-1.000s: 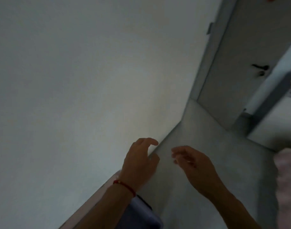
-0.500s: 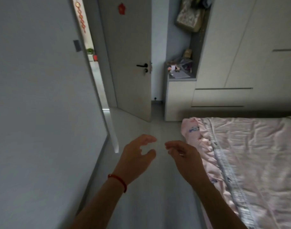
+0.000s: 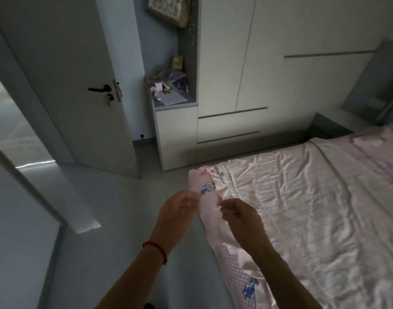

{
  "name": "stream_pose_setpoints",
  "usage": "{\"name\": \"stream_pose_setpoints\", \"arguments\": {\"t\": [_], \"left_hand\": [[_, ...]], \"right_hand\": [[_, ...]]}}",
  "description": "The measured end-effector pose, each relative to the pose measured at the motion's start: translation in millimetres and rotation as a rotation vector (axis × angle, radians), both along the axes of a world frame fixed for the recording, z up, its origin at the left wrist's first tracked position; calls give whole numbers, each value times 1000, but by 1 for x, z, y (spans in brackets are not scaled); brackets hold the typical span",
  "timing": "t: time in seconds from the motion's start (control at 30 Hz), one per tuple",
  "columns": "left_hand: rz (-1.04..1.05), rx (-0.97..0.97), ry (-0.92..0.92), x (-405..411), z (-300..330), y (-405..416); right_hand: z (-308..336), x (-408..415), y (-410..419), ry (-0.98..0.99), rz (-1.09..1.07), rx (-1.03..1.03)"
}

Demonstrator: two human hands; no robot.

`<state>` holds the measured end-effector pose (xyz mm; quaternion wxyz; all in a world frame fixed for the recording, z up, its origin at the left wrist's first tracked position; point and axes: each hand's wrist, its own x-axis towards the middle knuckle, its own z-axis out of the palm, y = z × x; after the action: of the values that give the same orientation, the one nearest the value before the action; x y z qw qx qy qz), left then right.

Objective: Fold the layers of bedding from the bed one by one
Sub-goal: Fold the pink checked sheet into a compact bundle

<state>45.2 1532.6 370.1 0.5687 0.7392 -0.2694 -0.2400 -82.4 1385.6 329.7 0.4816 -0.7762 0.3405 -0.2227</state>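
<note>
A pale pink quilt [image 3: 302, 208] lies spread and wrinkled over the bed [image 3: 331, 128], filling the right side of the view, its near-left corner hanging over the bed's edge above the grey floor [image 3: 115, 197]. A checked pink border with small blue prints runs down that left edge.

The left hand [image 3: 180, 208], with a red string bracelet [image 3: 156, 253] at the wrist, hangs over the floor just beside the quilt's corner, fingers loosely curled and holding nothing. The right hand [image 3: 240, 216] hovers over the border, fingers likewise loosely bent; whether its fingertips touch the cloth cannot be told.

Half a second ago both hands were raised over bare floor left of the bed, and a second ago the view faced a blank wall; now the view has swung right and down, and the hands are at the quilt's corner.

Beyond the bed stands a white wardrobe [image 3: 280, 74] with two drawers low down. Left of it, an open niche [image 3: 168, 90] holds a sheet of paper, a small figure and some blurred clutter. Farther left, a grey door [image 3: 79, 85] with a black handle stands open.
</note>
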Motion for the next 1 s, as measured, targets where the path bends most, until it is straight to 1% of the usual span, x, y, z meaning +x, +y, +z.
{"name": "stream_pose_setpoints", "arguments": {"t": [0.1, 0.17, 0.37, 0.43, 0.57, 0.6, 0.67, 0.7, 0.77, 1.0], "left_hand": [[-158, 29, -27, 70, -12, -50], [-315, 79, -40, 123, -14, -95], [-586, 142, -83, 229, -5, -208], [-664, 143, -150, 261, -3, -245], [-766, 173, -241, 325, 1, -331], [-797, 180, -265, 343, -1, -366], [-824, 184, -290, 365, 1, -416], [-832, 204, -302, 370, 5, -428], [-886, 243, -312, 388, 7, -478], [-978, 177, -383, 454, 13, -641]], "right_hand": [[-4, 54, -32, 61, -66, -10], [-3, 90, -56, 66, -201, 24], [-2, 177, -119, 122, -331, 63], [-9, 210, -152, 111, -386, 49], [-23, 283, -233, 44, -464, 51], [-32, 305, -266, 16, -492, 58], [-38, 331, -312, 7, -523, 78], [-38, 339, -324, 22, -532, 76], [-37, 361, -366, 15, -583, 84], [-16, 422, -490, 10, -791, 81]]}}
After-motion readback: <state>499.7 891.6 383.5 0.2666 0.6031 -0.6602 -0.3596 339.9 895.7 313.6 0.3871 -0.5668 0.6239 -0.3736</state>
